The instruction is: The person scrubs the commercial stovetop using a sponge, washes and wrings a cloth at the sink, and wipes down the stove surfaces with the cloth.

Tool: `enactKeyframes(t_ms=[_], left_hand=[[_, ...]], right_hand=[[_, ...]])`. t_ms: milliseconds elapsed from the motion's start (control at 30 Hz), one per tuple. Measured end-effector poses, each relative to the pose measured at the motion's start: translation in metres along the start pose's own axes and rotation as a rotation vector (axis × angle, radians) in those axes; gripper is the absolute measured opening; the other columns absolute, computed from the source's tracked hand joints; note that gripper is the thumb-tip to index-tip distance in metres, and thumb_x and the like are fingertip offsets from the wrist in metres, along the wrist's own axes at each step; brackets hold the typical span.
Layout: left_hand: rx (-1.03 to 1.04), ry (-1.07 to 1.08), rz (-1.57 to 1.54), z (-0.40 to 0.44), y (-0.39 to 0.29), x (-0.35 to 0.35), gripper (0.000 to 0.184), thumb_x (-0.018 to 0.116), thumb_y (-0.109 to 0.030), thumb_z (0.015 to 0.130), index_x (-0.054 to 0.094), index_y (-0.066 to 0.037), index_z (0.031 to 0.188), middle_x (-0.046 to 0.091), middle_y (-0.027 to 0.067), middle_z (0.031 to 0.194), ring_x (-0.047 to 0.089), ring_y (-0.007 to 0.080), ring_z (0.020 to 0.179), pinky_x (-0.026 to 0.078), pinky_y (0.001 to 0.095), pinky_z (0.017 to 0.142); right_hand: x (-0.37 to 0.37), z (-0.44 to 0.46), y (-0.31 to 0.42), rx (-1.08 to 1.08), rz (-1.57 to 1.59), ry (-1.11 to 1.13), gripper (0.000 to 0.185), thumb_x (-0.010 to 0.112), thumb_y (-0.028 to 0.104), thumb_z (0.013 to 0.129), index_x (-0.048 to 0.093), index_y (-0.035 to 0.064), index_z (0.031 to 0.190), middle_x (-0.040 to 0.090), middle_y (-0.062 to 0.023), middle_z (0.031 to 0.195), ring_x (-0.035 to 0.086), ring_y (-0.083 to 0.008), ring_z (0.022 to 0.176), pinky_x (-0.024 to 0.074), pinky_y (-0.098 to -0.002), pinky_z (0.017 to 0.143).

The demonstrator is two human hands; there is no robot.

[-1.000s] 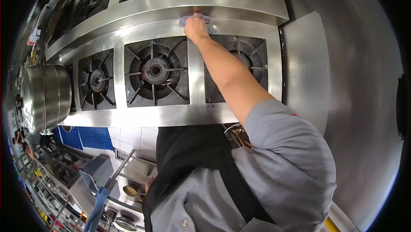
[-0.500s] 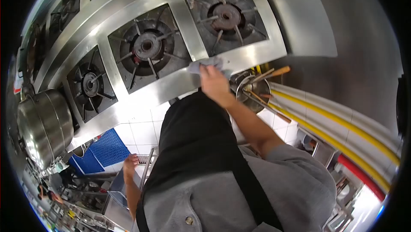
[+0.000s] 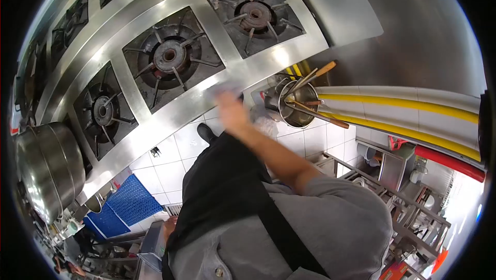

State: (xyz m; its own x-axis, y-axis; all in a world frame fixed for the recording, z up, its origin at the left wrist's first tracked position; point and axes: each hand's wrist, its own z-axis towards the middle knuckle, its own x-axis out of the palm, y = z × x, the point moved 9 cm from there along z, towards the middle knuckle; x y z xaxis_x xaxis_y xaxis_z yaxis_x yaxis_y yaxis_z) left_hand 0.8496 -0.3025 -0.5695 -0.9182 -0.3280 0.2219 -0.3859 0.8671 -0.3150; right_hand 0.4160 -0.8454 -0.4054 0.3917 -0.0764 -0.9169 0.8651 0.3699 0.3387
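My right hand (image 3: 232, 112), blurred by motion, presses a grey cloth (image 3: 225, 90) on the front steel edge of the stove (image 3: 181, 102). Beyond it lie the middle burner (image 3: 169, 57) and the right burner (image 3: 255, 15), both with black grates. A smaller burner (image 3: 104, 110) is at the left. My left hand (image 3: 169, 226) shows only in part beside the black apron, low in the view; its fingers cannot be made out.
A large steel pot (image 3: 49, 169) stands at the left. Right of my right hand, a metal container (image 3: 299, 105) holds wooden-handled utensils. Yellow pipes (image 3: 403, 103) run along the right. A blue mat (image 3: 133, 200) lies on the tiled floor (image 3: 178, 153).
My right hand and the cloth have come from the back ledge to the stove's front edge, then leftward along it. The view has shifted. My left hand came into view, then became mostly hidden.
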Motion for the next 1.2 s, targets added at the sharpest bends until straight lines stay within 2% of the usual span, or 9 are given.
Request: enactKeyframes(t_ms=[100, 200, 233, 267, 400, 633, 767, 933, 1200], left_hand=[[-0.04, -0.073, 0.176, 0.005, 0.007, 0.003, 0.043, 0.04, -0.036, 0.105, 0.063, -0.002, 0.119, 0.071, 0.0096, 0.1, 0.067, 0.016, 0.077, 0.049, 0.0275, 0.059], [-0.053, -0.124, 0.208, 0.013, -0.01, -0.005, 0.043, 0.04, -0.035, 0.105, 0.064, -0.002, 0.118, 0.071, 0.0097, 0.099, 0.067, 0.016, 0.076, 0.049, 0.0273, 0.058], [-0.053, -0.145, 0.2, 0.015, -0.018, -0.011, 0.043, 0.039, -0.034, 0.105, 0.064, -0.002, 0.118, 0.071, 0.0097, 0.099, 0.067, 0.0159, 0.076, 0.049, 0.0273, 0.058], [-0.046, -0.182, 0.216, 0.015, -0.033, -0.015, 0.043, 0.039, -0.034, 0.105, 0.064, -0.002, 0.118, 0.072, 0.0097, 0.098, 0.067, 0.0159, 0.075, 0.048, 0.0272, 0.057], [0.011, -0.363, 0.517, 0.001, -0.104, 0.022, 0.042, 0.037, -0.031, 0.104, 0.066, -0.001, 0.113, 0.072, 0.0099, 0.095, 0.066, 0.0158, 0.07, 0.047, 0.0267, 0.055], [0.056, -0.289, 0.63, 0.017, -0.168, 0.101, 0.047, 0.037, -0.031, 0.104, 0.069, 0.003, 0.11, 0.072, 0.0101, 0.088, 0.065, 0.0147, 0.071, 0.048, 0.0272, 0.058], [0.115, -0.271, 0.702, 0.021, -0.185, 0.102, 0.048, 0.038, -0.031, 0.105, 0.069, 0.004, 0.112, 0.073, 0.0118, 0.09, 0.068, 0.0159, 0.074, 0.049, 0.0281, 0.059], [0.089, -0.153, 1.041, 0.01, -0.206, 0.149, 0.046, 0.038, -0.03, 0.104, 0.069, 0.003, 0.107, 0.073, 0.0115, 0.091, 0.07, 0.0177, 0.078, 0.051, 0.0293, 0.062], [-0.014, -0.265, 0.85, 0.005, -0.198, 0.115, 0.051, 0.037, -0.038, 0.104, 0.068, 0.002, 0.11, 0.073, 0.0125, 0.094, 0.069, 0.019, 0.077, 0.053, 0.0315, 0.062]], right_hand=[[0.016, 0.013, 0.101, -0.226, 0.251, 0.043, 0.034, 0.057, 0.01, 0.084, 0.064, 0.0014, 0.116, 0.06, -0.0171, 0.111, 0.058, -0.0311, 0.1, 0.049, -0.0429, 0.087], [0.011, 0.028, 0.06, -0.246, 0.229, -0.096, 0.035, 0.056, 0.008, 0.083, 0.062, 0.0005, 0.117, 0.061, -0.0174, 0.113, 0.057, -0.0332, 0.103, 0.0465, -0.0445, 0.091], [0.033, 0.032, 0.001, 0.071, 0.315, 0.316, 0.037, 0.054, 0.007, 0.082, 0.061, -0.0008, 0.118, 0.06, -0.0187, 0.12, 0.055, -0.0356, 0.109, 0.044, -0.0455, 0.098], [-0.001, 0.022, -0.024, -0.232, -0.101, -0.056, 0.042, 0.053, 0.006, 0.081, 0.058, -0.0038, 0.122, 0.059, -0.0208, 0.122, 0.055, -0.0363, 0.112, 0.0433, -0.0454, 0.101], [-0.078, 0.053, -0.207, 0.263, -0.291, -0.132, 0.04, 0.055, 0.008, 0.083, 0.061, -0.0013, 0.121, 0.06, -0.0134, 0.124, 0.054, -0.0319, 0.115, 0.0413, -0.0412, 0.102], [-0.027, 0.045, -0.115, 0.045, -0.282, -0.004, 0.042, 0.052, 0.011, 0.087, 0.058, 0.0036, 0.127, 0.055, -0.0143, 0.132, 0.05, -0.0326, 0.12, 0.0439, -0.0441, 0.097], [-0.071, 0.048, -0.195, 0.403, -0.286, -0.133, 0.048, 0.053, 0.01, 0.085, 0.053, -0.0023, 0.131, 0.057, -0.0191, 0.132, 0.055, -0.0345, 0.116, 0.0432, -0.0427, 0.102], [-0.028, 0.028, -0.024, -0.002, 0.105, -0.098, 0.045, 0.053, 0.005, 0.081, 0.057, -0.0017, 0.126, 0.058, -0.0171, 0.129, 0.053, -0.0348, 0.121, 0.0402, -0.043, 0.108], [-0.127, 0.047, -0.364, 0.182, -0.203, -0.4, 0.039, 0.049, 0.004, 0.089, 0.058, -0.005, 0.126, 0.061, -0.0251, 0.128, 0.058, -0.0413, 0.118, 0.0452, -0.0458, 0.106]])
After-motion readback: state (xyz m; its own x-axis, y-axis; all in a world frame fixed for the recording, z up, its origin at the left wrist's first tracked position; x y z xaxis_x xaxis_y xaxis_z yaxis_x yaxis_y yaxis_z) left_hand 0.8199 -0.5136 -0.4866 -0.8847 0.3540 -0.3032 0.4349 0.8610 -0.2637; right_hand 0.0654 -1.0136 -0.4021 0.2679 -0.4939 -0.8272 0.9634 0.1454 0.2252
